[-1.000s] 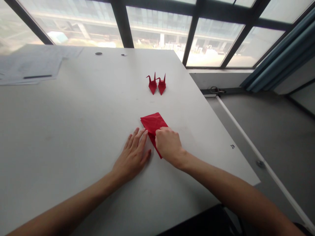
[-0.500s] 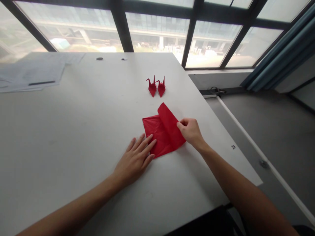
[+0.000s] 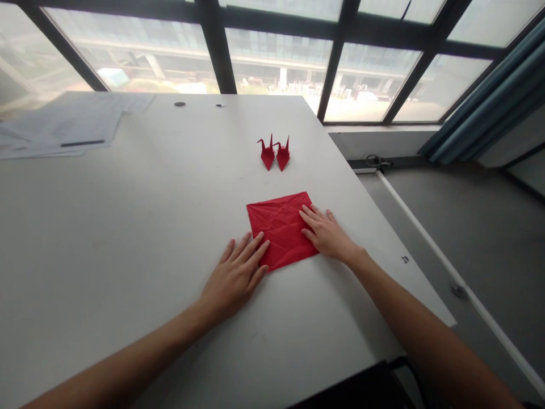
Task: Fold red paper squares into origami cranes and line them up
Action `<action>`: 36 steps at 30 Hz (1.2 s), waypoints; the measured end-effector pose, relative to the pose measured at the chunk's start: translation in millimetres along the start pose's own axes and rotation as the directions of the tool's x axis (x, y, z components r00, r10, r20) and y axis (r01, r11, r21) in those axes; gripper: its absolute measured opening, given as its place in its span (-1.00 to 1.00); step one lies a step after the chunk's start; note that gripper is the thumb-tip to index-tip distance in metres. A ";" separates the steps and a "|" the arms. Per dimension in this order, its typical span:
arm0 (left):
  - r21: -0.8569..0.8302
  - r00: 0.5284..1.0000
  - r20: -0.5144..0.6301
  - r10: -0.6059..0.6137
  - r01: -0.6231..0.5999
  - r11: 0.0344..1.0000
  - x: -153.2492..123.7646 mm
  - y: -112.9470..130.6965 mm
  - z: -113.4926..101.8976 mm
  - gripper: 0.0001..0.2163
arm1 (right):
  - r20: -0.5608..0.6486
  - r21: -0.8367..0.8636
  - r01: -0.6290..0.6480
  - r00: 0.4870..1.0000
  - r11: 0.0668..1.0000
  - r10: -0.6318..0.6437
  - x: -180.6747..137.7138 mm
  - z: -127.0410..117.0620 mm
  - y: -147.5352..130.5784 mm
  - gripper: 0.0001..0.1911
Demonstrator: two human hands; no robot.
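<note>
A creased red sheet of paper (image 3: 283,230) lies flat on the white table (image 3: 170,227). The fingertips of my left hand (image 3: 236,272) rest on its lower left edge, fingers spread. On its right side lies my right hand (image 3: 330,232), fingers stretched out over the paper. Both palms face down and neither hand grips anything. Beyond the paper stand two red paper cranes, a left one (image 3: 268,157) and a right one (image 3: 283,157), side by side and close together.
Papers (image 3: 80,122) with a dark pen (image 3: 83,143) on them lie at the far left. The table's right edge drops off to a grey floor (image 3: 477,227). Windows (image 3: 281,68) run behind the table, with a blue curtain (image 3: 481,102) at the right.
My right hand has let go of the raised right part of the paper, which now lies flat, and its fingers have opened onto it. My left hand has stayed in place.
</note>
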State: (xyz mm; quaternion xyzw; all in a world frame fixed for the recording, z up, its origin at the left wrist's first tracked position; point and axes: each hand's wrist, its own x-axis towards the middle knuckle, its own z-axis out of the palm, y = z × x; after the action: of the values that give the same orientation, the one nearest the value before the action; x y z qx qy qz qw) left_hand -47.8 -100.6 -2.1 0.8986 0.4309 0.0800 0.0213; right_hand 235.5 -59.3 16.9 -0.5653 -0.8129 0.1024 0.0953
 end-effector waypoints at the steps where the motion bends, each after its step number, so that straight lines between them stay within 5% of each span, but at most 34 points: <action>1: 0.009 1.000 -0.003 -0.013 0.013 1.000 -0.1 0.2 0.4 -0.50 | 0.024 -0.010 -0.017 1.000 1.000 0.017 -0.3 2.9 4.1 -0.44; 10: 0.036 0.997 -0.049 -0.062 0.063 0.997 2.1 -0.5 3.9 -0.40 | -0.045 -0.030 -0.110 0.993 0.993 0.109 -5.6 16.7 4.0 -0.43; 17: -0.021 0.992 -0.050 0.117 -0.118 0.993 14.4 25.7 -13.7 -0.51 | -0.113 0.040 -0.208 0.971 0.977 0.212 -2.6 15.4 -3.9 -0.47; 21: -0.062 0.988 0.035 0.152 -0.150 0.987 26.0 45.7 -10.0 -0.50 | -0.181 0.074 -0.068 0.980 0.995 0.081 27.6 4.6 4.3 -0.56; 28: -0.115 0.995 0.042 0.085 -0.080 0.990 40.2 56.4 -2.6 -0.56 | 0.022 0.020 0.134 0.991 0.991 -0.135 96.6 -20.6 19.0 -0.61; 36: -0.133 0.996 0.040 0.083 -0.077 0.988 37.4 54.5 -2.3 -0.58 | 0.225 -0.034 -0.003 0.974 0.999 0.011 129.0 -46.7 32.8 -0.52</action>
State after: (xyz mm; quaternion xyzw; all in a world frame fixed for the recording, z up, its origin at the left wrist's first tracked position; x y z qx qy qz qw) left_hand 16.9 -105.8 10.7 0.9133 0.3878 0.0888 0.0870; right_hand 233.4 75.7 57.8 -0.5543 -0.8181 0.1527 -0.0073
